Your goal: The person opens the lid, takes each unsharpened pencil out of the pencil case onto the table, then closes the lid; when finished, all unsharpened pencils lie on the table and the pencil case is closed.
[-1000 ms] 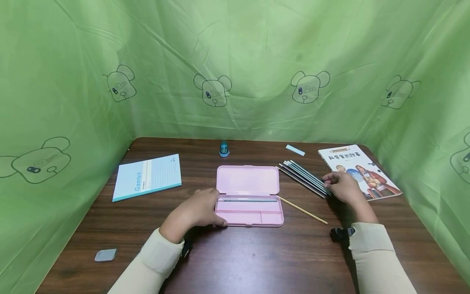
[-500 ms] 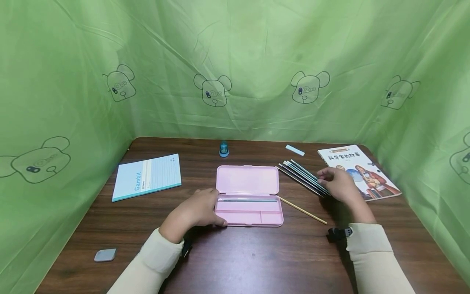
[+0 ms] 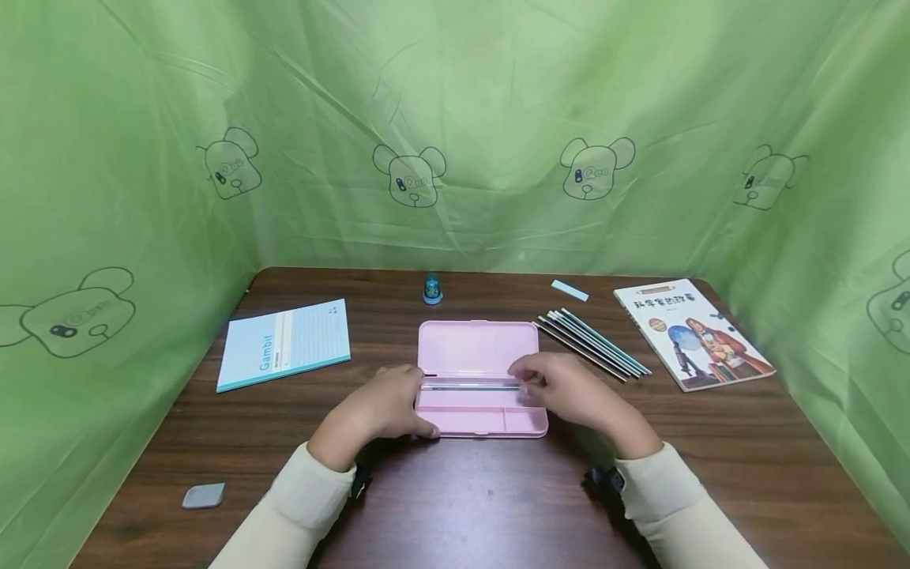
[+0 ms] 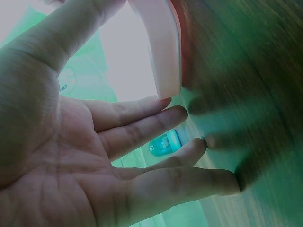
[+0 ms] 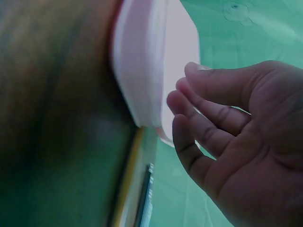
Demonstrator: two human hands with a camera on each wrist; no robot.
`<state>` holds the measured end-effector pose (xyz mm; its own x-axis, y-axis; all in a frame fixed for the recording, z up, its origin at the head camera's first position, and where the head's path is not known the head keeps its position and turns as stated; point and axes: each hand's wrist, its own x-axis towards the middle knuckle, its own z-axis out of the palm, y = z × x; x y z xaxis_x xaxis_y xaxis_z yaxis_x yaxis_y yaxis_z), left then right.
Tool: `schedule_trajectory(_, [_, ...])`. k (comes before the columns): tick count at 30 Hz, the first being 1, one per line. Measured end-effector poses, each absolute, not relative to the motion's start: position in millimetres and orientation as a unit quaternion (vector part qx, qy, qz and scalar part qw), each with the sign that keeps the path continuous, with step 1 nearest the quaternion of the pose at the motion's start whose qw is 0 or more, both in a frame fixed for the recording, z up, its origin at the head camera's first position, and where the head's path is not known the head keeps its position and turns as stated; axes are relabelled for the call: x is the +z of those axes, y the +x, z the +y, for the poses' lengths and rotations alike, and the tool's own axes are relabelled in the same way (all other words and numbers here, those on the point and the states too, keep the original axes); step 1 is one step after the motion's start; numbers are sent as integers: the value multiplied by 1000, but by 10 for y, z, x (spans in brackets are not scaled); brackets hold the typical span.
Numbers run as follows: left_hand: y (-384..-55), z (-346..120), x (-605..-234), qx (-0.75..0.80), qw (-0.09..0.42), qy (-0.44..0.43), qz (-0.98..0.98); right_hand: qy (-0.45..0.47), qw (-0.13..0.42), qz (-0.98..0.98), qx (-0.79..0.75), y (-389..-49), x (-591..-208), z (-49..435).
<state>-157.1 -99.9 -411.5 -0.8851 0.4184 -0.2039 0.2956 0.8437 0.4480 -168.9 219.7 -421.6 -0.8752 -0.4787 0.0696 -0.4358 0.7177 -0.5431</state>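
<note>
A pink pencil case (image 3: pixel 478 348) lies open on the table with a teal pencil (image 3: pixel 469 388) along its back compartment. My left hand (image 3: pixel 384 401) grips the case's left end, thumb at the front corner and a finger by the hinge. In the left wrist view its other fingers stretch out straight beside the case. Over the right end of the case hovers my right hand (image 3: pixel 569 391), its fingers loosely bent at the pencil's end. The right wrist view shows no object between those fingertips. A yellow pencil (image 5: pixel 125 179) sticks out beside the case, hidden by the right hand in the head view.
Several dark and teal pencils (image 3: pixel 597 344) lie fanned to the right of the case. Beyond them are a picture book (image 3: pixel 700 340) and a light blue strip (image 3: pixel 569 290). A blue sharpener (image 3: pixel 432 289) stands behind; a notebook (image 3: pixel 284 344) and a grey eraser (image 3: pixel 203 495) lie left.
My right hand has swung left from the loose pencils to the right end of the pencil case, uncovering the book's cover. The left hand has stayed on the case.
</note>
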Motion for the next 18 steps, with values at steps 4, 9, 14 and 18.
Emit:
schedule_trajectory(4, [-1567, -997, -4124, 211, 151, 188, 947, -263, 49, 926, -265, -1664, -4285, 2122])
schedule_trajectory(9, [-1574, -1001, -4118, 215, 151, 192, 946, -263, 58, 924, -272, -1667, -4332, 2083])
schedule_trajectory(14, [-1581, -1004, -4108, 214, 149, 196, 945, -267, 58, 921, -277, -1678, -4342, 2071])
schedule_trajectory(18, [-1581, -1004, -4099, 214, 151, 194, 945, -271, 56, 920, -278, -1685, -4358, 2077])
